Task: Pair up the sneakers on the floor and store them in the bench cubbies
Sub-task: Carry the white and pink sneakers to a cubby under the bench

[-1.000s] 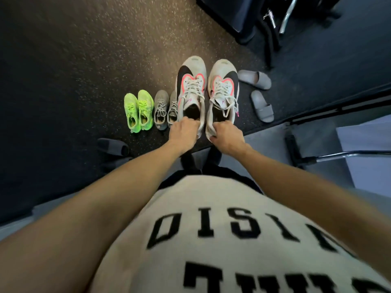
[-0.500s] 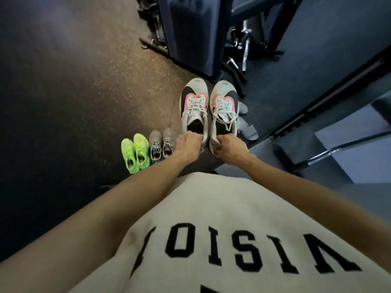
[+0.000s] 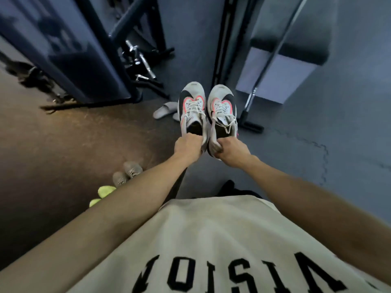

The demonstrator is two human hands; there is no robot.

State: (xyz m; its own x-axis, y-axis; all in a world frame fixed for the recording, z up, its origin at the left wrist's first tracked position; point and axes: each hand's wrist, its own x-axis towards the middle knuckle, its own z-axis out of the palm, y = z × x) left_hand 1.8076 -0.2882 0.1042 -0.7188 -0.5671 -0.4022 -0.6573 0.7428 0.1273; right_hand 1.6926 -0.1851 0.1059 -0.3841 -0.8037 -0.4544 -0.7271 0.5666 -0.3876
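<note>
Hands hold a matched pair in the air: left hand (image 3: 187,147) grips the heel of the left sneaker (image 3: 192,108), right hand (image 3: 230,150) the heel of the right sneaker (image 3: 222,111). Both shoes lie side by side, toes pointing far. A bench (image 3: 281,66) stands far right, nearer the right hand; no cubbies show.

white-and-black laced sneakers (image 3: 208,111) side by side, held above floor | grey slides (image 3: 165,109) behind-left | small grey sneakers (image 3: 127,173) and neon-green sneakers (image 3: 103,194) near-left on floor
</note>
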